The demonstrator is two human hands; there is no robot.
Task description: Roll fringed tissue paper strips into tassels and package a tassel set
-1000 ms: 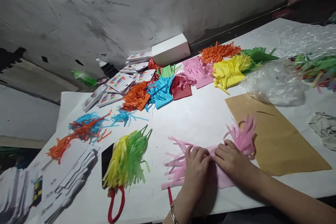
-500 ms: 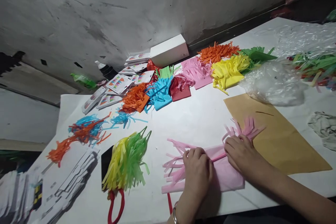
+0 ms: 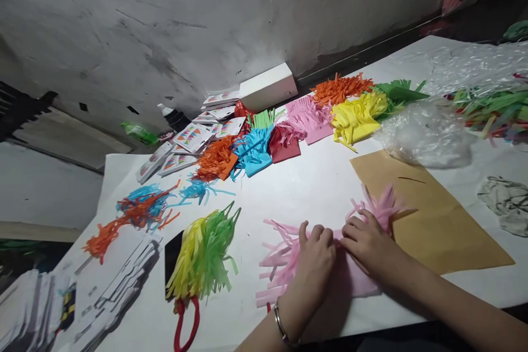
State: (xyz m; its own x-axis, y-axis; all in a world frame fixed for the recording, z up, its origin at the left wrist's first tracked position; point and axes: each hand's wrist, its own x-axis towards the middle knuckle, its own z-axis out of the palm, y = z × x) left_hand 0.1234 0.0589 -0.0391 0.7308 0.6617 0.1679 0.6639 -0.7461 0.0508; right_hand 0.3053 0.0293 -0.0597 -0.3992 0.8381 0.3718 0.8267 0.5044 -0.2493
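Note:
A pink fringed paper sheet (image 3: 280,256) lies on the white table (image 3: 313,187) in front of me, its cut strips sticking out at both ends. My left hand (image 3: 315,264) presses down on its left half, fingers curled over the rolled edge. Just to the right, my right hand (image 3: 365,245) pinches the same paper near the right fringe (image 3: 381,206). The two hands almost touch at the middle.
A yellow-green tassel (image 3: 204,256) with a red loop lies at left. A brown paper sheet (image 3: 433,214) is at right, clear plastic wrap (image 3: 424,132) behind it. Coloured fringed papers (image 3: 289,126), printed cards (image 3: 192,137) and a white box (image 3: 268,86) line the wall.
My right hand has slid back left along the pink paper toward my left hand. The right fringe has bunched up. The view shifted slightly.

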